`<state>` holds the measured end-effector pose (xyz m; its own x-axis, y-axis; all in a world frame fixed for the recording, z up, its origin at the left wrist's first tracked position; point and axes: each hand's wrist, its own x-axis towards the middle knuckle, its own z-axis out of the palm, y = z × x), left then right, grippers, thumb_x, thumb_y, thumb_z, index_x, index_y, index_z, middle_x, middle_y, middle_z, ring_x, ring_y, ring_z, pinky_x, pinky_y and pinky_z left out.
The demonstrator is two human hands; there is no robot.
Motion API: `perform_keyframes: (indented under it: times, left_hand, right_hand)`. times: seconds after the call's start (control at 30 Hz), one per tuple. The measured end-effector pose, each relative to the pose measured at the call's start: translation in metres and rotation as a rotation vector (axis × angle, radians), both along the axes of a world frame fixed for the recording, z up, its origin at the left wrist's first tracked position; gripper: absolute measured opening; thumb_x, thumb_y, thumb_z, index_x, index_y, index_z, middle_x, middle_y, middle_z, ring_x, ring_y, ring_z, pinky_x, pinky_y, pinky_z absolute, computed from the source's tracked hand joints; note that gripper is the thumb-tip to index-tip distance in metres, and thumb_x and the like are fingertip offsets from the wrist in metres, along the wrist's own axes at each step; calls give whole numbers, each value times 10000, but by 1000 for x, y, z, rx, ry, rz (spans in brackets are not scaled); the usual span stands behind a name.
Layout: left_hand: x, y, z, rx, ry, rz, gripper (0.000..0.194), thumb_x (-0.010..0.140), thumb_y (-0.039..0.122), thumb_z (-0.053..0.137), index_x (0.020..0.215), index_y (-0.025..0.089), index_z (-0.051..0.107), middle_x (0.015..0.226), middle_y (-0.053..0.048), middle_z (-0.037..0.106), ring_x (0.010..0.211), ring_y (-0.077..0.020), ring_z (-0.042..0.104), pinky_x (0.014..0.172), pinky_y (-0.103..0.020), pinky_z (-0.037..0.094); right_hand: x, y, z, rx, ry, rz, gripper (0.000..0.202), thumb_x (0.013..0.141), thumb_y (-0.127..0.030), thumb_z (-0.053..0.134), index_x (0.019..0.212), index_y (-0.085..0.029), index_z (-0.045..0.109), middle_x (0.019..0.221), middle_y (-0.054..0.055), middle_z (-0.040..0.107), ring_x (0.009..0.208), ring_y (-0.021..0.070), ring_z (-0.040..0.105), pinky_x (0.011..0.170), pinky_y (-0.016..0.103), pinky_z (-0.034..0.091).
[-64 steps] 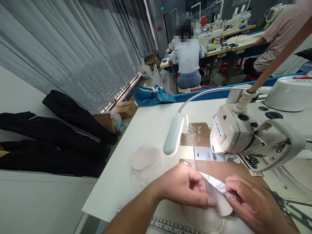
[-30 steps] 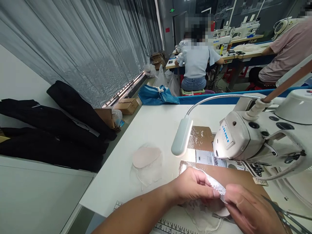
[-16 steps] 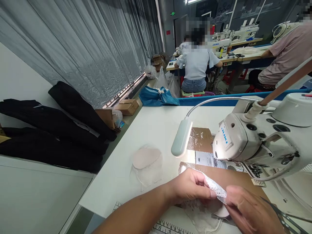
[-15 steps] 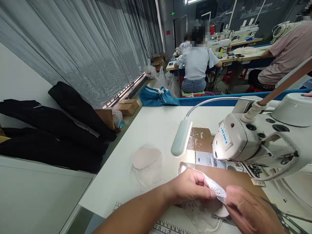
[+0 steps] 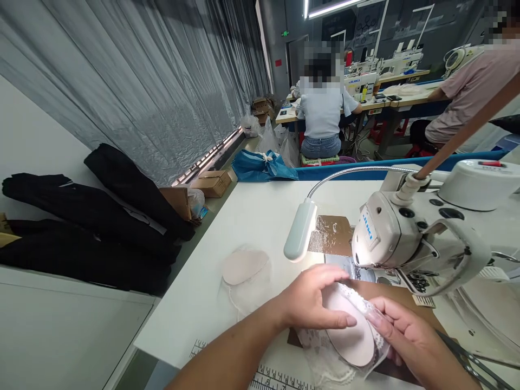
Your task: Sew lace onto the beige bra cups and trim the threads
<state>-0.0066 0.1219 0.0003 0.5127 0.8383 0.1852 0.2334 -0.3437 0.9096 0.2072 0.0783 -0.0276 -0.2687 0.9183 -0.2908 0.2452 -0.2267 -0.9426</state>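
My left hand [image 5: 320,298] rests on the upper left of a pale oval pad [image 5: 351,330], its thumb lying across the pad. White lace [image 5: 357,300] runs around the pad's edge, and sheer fabric [image 5: 325,363] spreads below it. My right hand [image 5: 400,325] pinches the lace edge on the right side, thumb on top. Another pale pad with sheer fabric [image 5: 246,267] lies flat on the white table, left of my hands. Just beyond my hands stands the white sewing machine [image 5: 382,233].
A lamp [image 5: 300,230] on a bent neck hangs over the table [image 5: 203,271]. Scissors [image 5: 467,357] lie beside my right forearm. A printed ruler [image 5: 280,377] is near the front edge. Two people [image 5: 323,114] sit at machines beyond; black garments [image 5: 122,216] are at left.
The pad has turned face up and shows more fully between my hands. My left fingers have spread over it, and my right hand has opened out along the lace. The view has shifted slightly.
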Motion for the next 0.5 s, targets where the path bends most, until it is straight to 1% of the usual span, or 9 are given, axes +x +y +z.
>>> perform_keyframes:
  times: [0.07, 0.1, 0.13, 0.2, 0.33, 0.5]
  left_hand:
    - [2, -1, -6, -105, 50, -85, 429, 741, 431, 755, 1066, 155, 703, 964, -82, 656, 893, -211, 594, 831, -313, 473]
    - [2, -2, -9, -167, 55, -107, 356, 781, 431, 717, 997, 147, 710, 870, -58, 640, 802, -178, 578, 751, -280, 466]
    - [3, -3, -11, -228, 39, -118, 324, 807, 432, 691, 944, 138, 707, 810, -41, 615, 738, -153, 551, 691, -255, 447]
    - [3, -4, -14, -345, -35, -127, 329, 825, 445, 679, 903, 125, 690, 767, -22, 582, 686, -124, 510, 629, -228, 407]
    - [-1, -4, -17, -523, -155, -135, 373, 781, 471, 746, 902, 122, 688, 771, -10, 582, 697, -109, 498, 626, -213, 391]
    - [-5, -2, -15, -659, -167, -144, 394, 726, 456, 809, 933, 135, 712, 815, -19, 627, 722, -107, 530, 670, -220, 431]
  right_hand:
    - [2, 2, -1, -60, 91, 21, 538, 830, -723, 513, 753, -199, 610, 541, -41, 460, 483, 109, 423, 441, 221, 319]
    - [3, 3, -2, -72, 124, 30, 546, 828, -726, 521, 753, -192, 609, 533, -41, 463, 477, 105, 416, 438, 219, 305]
    - [3, 4, -3, -77, 144, 36, 556, 828, -729, 523, 757, -184, 612, 527, -40, 470, 470, 100, 409, 436, 217, 293]
    - [4, 4, -4, -78, 149, 46, 575, 832, -735, 515, 768, -175, 623, 526, -39, 481, 458, 89, 388, 438, 217, 278]
    - [4, 3, -5, -65, 73, 72, 618, 840, -761, 463, 747, -174, 634, 512, -33, 477, 465, 92, 372, 462, 233, 280]
    - [6, 2, -4, -71, -29, 59, 648, 817, -794, 440, 836, -183, 655, 478, -47, 443, 468, 108, 359, 472, 242, 287]
